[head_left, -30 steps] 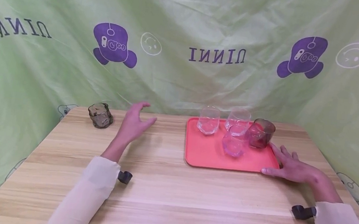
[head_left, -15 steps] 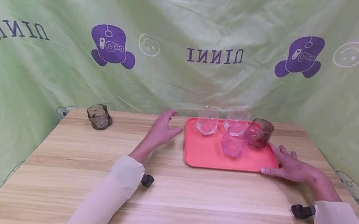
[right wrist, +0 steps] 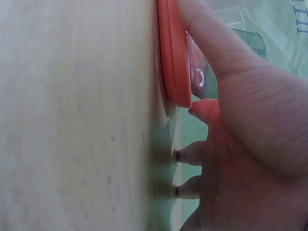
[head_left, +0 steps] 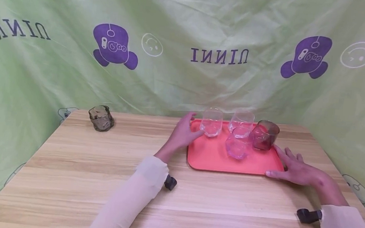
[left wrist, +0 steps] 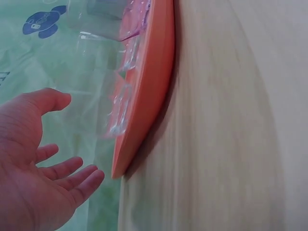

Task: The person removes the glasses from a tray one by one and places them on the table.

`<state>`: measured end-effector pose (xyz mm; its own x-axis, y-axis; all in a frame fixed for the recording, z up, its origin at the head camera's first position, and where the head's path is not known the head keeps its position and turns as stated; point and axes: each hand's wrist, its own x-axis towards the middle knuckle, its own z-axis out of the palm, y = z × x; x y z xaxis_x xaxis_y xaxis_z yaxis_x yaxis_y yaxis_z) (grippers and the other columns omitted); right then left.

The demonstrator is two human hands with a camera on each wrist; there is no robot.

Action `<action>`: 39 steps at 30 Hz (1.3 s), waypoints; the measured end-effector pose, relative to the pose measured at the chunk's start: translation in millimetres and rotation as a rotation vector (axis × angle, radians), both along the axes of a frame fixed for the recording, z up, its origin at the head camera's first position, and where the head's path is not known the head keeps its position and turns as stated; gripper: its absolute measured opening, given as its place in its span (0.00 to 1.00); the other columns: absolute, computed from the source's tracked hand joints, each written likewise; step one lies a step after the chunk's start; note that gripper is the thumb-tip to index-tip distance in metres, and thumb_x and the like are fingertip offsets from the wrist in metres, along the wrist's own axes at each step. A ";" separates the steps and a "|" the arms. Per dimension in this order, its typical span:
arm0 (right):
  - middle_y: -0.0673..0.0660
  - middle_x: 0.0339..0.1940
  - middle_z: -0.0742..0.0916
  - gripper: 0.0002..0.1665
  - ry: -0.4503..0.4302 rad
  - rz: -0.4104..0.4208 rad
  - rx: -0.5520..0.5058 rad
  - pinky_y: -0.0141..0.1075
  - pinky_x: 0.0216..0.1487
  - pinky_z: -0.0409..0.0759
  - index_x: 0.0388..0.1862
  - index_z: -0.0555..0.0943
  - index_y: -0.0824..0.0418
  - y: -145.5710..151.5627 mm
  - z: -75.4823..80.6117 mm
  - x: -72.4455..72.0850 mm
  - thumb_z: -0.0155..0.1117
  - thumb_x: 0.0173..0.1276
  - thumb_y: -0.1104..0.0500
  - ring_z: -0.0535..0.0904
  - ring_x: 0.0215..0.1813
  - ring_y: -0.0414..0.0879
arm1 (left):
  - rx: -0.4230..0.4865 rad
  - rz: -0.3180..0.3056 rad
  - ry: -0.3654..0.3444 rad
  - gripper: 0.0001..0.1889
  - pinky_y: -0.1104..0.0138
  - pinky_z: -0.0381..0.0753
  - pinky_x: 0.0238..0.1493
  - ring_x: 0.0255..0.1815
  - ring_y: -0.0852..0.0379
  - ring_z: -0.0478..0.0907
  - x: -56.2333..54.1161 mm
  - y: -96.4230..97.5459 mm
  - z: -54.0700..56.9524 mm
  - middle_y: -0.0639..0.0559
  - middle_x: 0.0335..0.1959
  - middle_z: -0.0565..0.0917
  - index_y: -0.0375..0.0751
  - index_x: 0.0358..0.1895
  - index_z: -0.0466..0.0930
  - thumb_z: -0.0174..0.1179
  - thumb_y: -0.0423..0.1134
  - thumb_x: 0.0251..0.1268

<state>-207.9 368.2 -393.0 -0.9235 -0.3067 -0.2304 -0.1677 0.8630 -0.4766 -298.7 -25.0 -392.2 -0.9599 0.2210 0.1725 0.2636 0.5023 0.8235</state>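
A red tray (head_left: 211,161) lies on the wooden table, bearing several drinking glasses. My left hand (head_left: 181,133) is at its left end, thumb and fingers spread around the near side of a clear glass (head_left: 211,127). In the left wrist view a gap shows between that hand (left wrist: 33,159) and the glass (left wrist: 103,108). My right hand (head_left: 300,172) touches the tray's right front corner with fingers spread, its thumb over the rim. Nearest to it stands a dark tinted glass (head_left: 267,136). Another clear glass (head_left: 241,122) and a pinkish glass (head_left: 237,149) stand between them.
A smoky grey glass (head_left: 101,119) stands alone near the table's far left corner. Behind the table hangs a green printed cloth (head_left: 172,79), close to the back edge. A small black camera (head_left: 308,216) is strapped at the right wrist.
My left hand has moved right, away from the smoky grey glass, to the tray's left end beside the clear glass. The right hand stays at the tray corner; the tray and glasses have not moved.
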 end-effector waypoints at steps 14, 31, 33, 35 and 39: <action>0.88 0.75 0.45 0.65 0.001 0.002 0.004 0.87 0.55 0.40 0.84 0.39 0.64 -1.5 -2.4 2.8 0.67 0.69 0.36 0.33 0.68 0.94 | 0.065 0.065 -0.056 0.49 0.51 0.75 0.66 0.68 0.42 0.71 -9.3 35.0 -14.0 0.42 0.73 0.68 0.46 0.81 0.53 0.74 0.43 0.61; 0.89 0.75 0.46 0.65 0.012 0.007 0.002 0.86 0.57 0.39 0.84 0.39 0.66 -1.5 -1.5 1.8 0.67 0.70 0.37 0.33 0.68 0.94 | 0.122 0.050 -0.052 0.52 0.52 0.78 0.63 0.71 0.44 0.66 -17.5 50.7 -21.2 0.44 0.75 0.65 0.46 0.82 0.53 0.76 0.43 0.59; 0.88 0.75 0.46 0.65 0.012 0.007 0.004 0.86 0.57 0.39 0.84 0.39 0.66 -1.8 -1.2 1.9 0.67 0.69 0.37 0.33 0.68 0.94 | 0.142 0.041 -0.046 0.50 0.54 0.79 0.62 0.70 0.45 0.68 -20.1 50.8 -23.3 0.44 0.74 0.67 0.46 0.81 0.55 0.77 0.42 0.58; 0.88 0.75 0.46 0.65 0.011 0.004 0.012 0.86 0.57 0.39 0.84 0.39 0.65 -2.1 -0.8 1.8 0.67 0.69 0.36 0.34 0.69 0.93 | 0.166 0.029 -0.033 0.49 0.55 0.80 0.61 0.68 0.45 0.70 -23.1 50.4 -25.0 0.44 0.72 0.69 0.45 0.80 0.57 0.77 0.41 0.57; 0.88 0.75 0.46 0.65 0.015 0.005 0.020 0.86 0.57 0.41 0.84 0.39 0.65 -2.3 0.2 1.2 0.67 0.69 0.37 0.34 0.68 0.94 | 0.195 0.016 -0.032 0.48 0.56 0.80 0.61 0.67 0.45 0.72 -26.7 50.0 -25.9 0.44 0.71 0.71 0.44 0.79 0.59 0.78 0.39 0.56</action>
